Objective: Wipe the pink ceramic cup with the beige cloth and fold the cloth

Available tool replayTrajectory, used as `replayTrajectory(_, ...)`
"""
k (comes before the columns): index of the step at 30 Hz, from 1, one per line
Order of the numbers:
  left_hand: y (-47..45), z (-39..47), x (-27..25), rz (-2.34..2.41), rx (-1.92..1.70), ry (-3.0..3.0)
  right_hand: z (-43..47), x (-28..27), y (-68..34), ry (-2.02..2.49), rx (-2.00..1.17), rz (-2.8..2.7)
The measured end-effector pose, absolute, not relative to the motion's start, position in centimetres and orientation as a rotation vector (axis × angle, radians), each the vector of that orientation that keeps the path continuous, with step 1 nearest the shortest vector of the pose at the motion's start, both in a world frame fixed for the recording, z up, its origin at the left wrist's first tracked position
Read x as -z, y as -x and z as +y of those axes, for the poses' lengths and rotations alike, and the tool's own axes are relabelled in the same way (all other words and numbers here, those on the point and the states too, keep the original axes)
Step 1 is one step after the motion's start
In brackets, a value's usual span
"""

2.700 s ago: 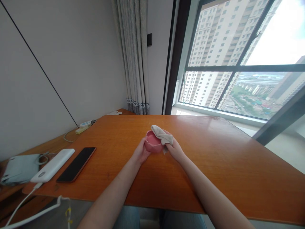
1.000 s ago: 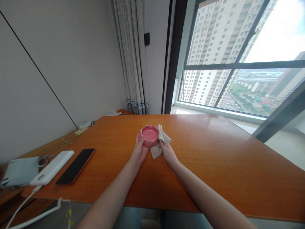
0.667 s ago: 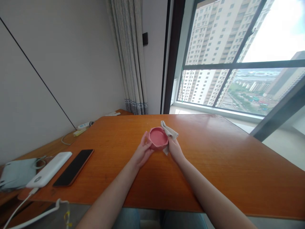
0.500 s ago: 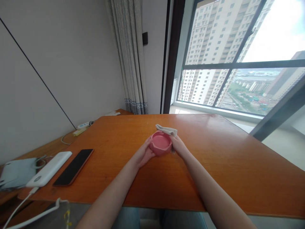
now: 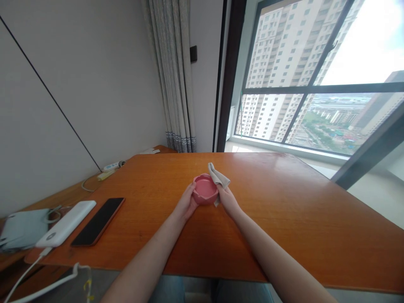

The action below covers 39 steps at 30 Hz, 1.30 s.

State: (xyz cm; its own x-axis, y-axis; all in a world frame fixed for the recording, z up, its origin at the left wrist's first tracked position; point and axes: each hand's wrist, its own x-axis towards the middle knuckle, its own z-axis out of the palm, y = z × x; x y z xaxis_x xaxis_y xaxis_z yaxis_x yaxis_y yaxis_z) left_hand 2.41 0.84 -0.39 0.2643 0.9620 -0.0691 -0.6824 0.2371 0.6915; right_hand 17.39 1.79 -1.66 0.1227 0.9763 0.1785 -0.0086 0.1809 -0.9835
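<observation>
A pink ashtray [image 5: 205,188] with a notched, faceted rim is held over the middle of the wooden table, its hollow facing up toward me. My left hand [image 5: 188,202] grips its left side, thumb near the rim and fingers underneath. At the right side, my right hand [image 5: 227,198] is closed on a light grey cloth [image 5: 219,176] that presses against the ashtray's rim and outer wall. One end of the cloth sticks up above the rim, and a bit hangs below. The fingertips of my right hand are hidden by the cloth and ashtray.
On the left of the table [image 5: 284,227] lie a dark phone [image 5: 98,221] and a white power bank [image 5: 65,224] with a cable plugged in. A grey pouch [image 5: 25,229] sits beyond them. A power strip [image 5: 111,166] lies by the wall, and a window is at right.
Both hands have shifted slightly left with the ashtray. The cloth has turned along the ashtray's right side, its end now pointing more upward.
</observation>
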Motion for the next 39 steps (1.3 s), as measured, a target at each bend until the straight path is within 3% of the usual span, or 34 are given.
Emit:
replayTrajectory(7,-2.7,1.2,0.9,0.492,-1.379,-0.633,1.1,3.1,-15.3,1.134,-0.894,-1.111)
replayTrajectory(15,-1.6,0.4,-0.4,0.444,-0.988,-0.657,1.3,-0.2,-18.1,1.062,-0.940,-1.172)
replayTrajectory(22,-0.8,0.6,-0.5,0.612,-0.843,-0.747,0.0,-1.7,-18.4,1.038,-1.177,-1.349)
replayTrajectory(39,-2.0,1.4,0.4,0.610,-1.345,-0.620,0.9,1.5,-15.8,1.010,-1.028,-1.179)
